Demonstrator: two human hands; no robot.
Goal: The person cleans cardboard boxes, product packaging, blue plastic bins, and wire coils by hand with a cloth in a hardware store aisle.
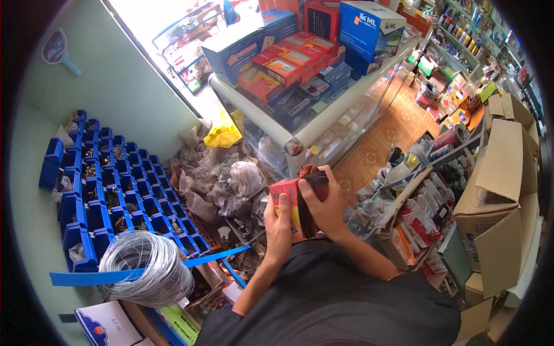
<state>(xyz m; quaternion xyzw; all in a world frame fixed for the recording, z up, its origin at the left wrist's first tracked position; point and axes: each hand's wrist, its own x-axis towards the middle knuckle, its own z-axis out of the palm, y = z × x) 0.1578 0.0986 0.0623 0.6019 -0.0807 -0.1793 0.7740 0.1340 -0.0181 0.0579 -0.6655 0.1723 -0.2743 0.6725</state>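
Note:
A small red and yellow box (292,210) is held close to the body, just below the corner of the glass display case. My left hand (279,225) is closed on its left side, with the thumb lying up its face. On the right, my right hand (324,203) grips a dark, wallet-like item (317,187) pressed against the box. Something reddish shows at the top between the hands; what it is cannot be made out. The fingers behind both items are hidden.
The glass case (265,122) carries stacked red boxes (293,58) and a blue ML box (370,34). Blue bins (96,215) and a wire coil (146,268) stand left. Plastic bags (216,181) lie ahead-left. Open cardboard boxes (490,207) stand right.

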